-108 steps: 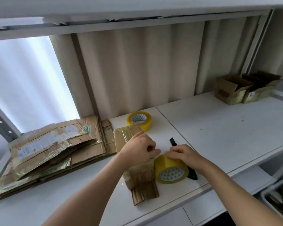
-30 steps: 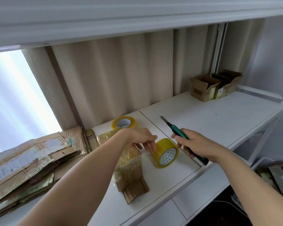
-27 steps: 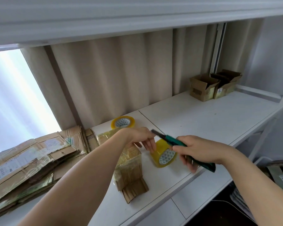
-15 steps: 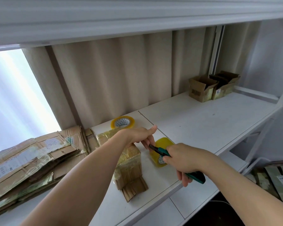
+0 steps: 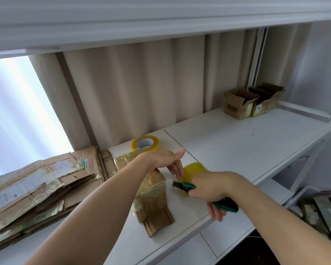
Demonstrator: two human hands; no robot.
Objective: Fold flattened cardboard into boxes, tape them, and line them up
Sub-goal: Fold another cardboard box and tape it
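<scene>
Gripped a green utility knife [image 5: 221, 202] in the right hand [image 5: 208, 188], blade tip aimed at the tape strip between the upright yellow tape roll [image 5: 194, 168] and the half-taped box [image 5: 152, 190], probably to sever the strip. Steadied the roll's left side with the left hand [image 5: 167, 159], fingers pointing down at the tape, thumb stretched out; whether pinching the strip or only touching, cannot tell. Left the box lying on the white shelf [image 5: 246, 142], just left of the roll, flaps trailing toward the shelf edge. Kept a spare tape roll [image 5: 145, 142] lying flat behind the box. Stacked flattened cardboard [image 5: 40, 178] well left of the roll. Lined up two finished boxes [image 5: 253, 101] far right of the roll, tops open, nothing visible inside.
</scene>
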